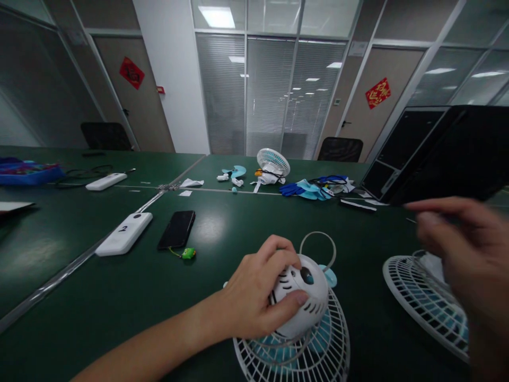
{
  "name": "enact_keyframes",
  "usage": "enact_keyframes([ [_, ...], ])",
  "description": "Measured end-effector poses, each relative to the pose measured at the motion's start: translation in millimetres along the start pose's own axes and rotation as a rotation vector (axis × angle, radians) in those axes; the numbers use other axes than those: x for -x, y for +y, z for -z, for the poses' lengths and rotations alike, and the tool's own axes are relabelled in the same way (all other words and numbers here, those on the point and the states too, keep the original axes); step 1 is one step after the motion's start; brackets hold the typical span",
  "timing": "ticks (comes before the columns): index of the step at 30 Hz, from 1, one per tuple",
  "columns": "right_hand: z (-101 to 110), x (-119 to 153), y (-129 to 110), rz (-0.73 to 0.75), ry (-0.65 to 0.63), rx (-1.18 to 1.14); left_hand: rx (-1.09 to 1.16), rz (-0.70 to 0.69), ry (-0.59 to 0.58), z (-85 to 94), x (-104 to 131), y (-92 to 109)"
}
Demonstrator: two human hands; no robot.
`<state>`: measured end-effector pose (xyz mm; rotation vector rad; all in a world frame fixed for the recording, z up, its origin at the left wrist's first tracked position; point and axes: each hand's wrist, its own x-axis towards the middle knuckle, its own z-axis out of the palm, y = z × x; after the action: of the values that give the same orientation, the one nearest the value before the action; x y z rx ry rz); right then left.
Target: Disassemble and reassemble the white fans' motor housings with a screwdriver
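My left hand is wrapped round the white motor housing of a small fan. This fan lies on its round white grille, with pale blue blades showing through the bars. A thin grey cable loops behind the housing. On the right, my right hand is raised, thumb and index finger pressed together; a thin dark piece shows just by the fingertips. Beneath that hand lies a second white grille with blue blades, partly hidden by the hand.
A black phone and white power banks lie on the green table. Farther back are another fan, blue gloves and loose fan parts. A black case stands at right.
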<state>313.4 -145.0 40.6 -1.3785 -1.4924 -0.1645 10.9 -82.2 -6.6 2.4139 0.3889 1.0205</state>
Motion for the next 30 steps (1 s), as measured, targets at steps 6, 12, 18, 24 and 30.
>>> enact_keyframes([
  [6,-47.7,45.4,9.9,-0.206,-0.756,0.572,-0.003,-0.011,0.016,-1.2,0.2,0.1],
  [12,-63.0,64.6,38.5,-0.186,-0.843,0.521,-0.003,-0.008,0.016,-1.6,1.8,0.3],
  [18,-71.6,65.1,43.3,-0.091,-0.661,0.463,0.018,-0.021,0.035,-3.3,1.2,-1.5],
  [24,-27.0,19.7,29.2,-0.143,-0.417,0.441,0.011,-0.016,0.046,-4.1,2.5,-2.7],
  [30,-27.0,-12.5,-57.3,0.07,-0.649,0.029,0.015,-0.041,0.065,-6.0,3.3,-3.4],
])
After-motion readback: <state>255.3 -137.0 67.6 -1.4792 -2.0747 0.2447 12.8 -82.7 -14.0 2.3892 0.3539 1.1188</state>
